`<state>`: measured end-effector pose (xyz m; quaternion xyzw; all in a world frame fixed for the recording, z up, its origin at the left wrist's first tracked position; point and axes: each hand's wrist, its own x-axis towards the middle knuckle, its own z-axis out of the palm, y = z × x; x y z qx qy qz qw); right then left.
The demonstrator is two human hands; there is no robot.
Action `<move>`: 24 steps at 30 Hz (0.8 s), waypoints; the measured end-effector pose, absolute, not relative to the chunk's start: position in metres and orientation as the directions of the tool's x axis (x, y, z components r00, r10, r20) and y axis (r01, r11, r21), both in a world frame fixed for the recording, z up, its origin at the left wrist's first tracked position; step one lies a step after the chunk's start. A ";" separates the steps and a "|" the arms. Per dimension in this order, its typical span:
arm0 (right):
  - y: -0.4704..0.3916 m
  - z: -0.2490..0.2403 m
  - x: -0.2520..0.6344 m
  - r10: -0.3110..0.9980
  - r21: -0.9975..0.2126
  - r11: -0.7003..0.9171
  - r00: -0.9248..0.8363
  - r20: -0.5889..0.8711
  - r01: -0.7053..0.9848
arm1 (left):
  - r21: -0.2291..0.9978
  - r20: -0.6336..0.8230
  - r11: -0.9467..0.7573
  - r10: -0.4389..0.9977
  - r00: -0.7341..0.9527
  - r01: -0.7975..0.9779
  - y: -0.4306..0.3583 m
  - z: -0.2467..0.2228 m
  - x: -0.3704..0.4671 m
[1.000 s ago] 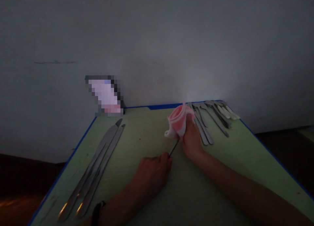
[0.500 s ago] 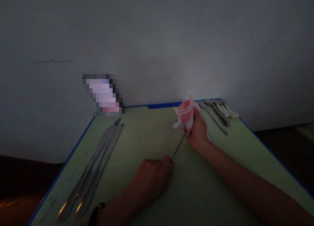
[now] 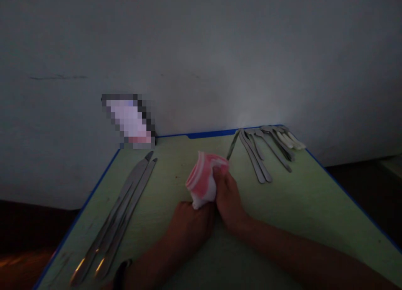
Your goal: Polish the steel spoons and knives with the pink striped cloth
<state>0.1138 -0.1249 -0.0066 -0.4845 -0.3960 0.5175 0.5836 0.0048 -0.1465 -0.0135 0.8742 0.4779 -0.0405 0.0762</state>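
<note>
My right hand (image 3: 230, 202) is closed around a folded pink-and-white cloth (image 3: 204, 179), wrapped about a knife. The thin metal blade of the knife (image 3: 232, 146) sticks out past the cloth, pointing away toward the back of the table. Just below the cloth, my left hand (image 3: 193, 223) is a fist around the knife's handle, which the fingers hide. Both hands meet over the middle of the table. To the left lie several table knives (image 3: 125, 210), side by side with their tips away from me.
Several metal spoons or forks (image 3: 256, 160) lie at the table's back right, beside pieces with white handles (image 3: 290, 139). A pixelated phone-like device (image 3: 128, 120) leans on the wall at the back left. The green tabletop (image 3: 282, 210) has a blue edge and meets the wall.
My right hand and the cloth have slid toward me along the knife, down to my left hand. The blade now shows beyond the cloth, and utensils behind are uncovered.
</note>
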 end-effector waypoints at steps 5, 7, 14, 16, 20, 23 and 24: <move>-0.102 -0.003 0.130 0.970 -0.984 -0.023 0.233 -0.065 -0.179 | 0.077 -0.128 -0.528 0.836 0.533 0.846 -0.148 -0.009 0.008; -0.084 -0.003 0.143 0.958 -0.970 0.030 0.283 -0.041 -0.240 | 0.087 -0.128 -0.537 0.829 0.544 0.839 -0.150 -0.007 0.010; -0.040 -0.003 0.181 0.895 -0.834 0.130 0.425 -0.134 -0.537 | 0.133 -0.115 -0.602 0.780 0.616 0.787 -0.157 -0.004 0.013; -0.042 -0.001 0.178 0.893 -0.831 0.128 0.427 -0.141 -0.541 | 0.152 -0.119 -0.592 0.784 0.609 0.792 -0.157 -0.005 0.012; -0.062 0.007 0.160 0.942 -0.901 0.120 0.334 -0.028 -0.416 | 0.172 -0.084 -0.559 0.812 0.577 0.811 -0.156 -0.008 0.011; -0.084 0.011 0.144 0.966 -0.942 0.123 0.254 0.042 -0.312 | 0.202 -0.065 -0.531 0.831 0.552 0.823 -0.154 -0.012 0.009; -0.093 0.010 0.138 0.972 -0.954 0.111 0.232 0.045 -0.277 | 0.216 -0.060 -0.518 0.839 0.541 0.827 -0.153 -0.013 0.008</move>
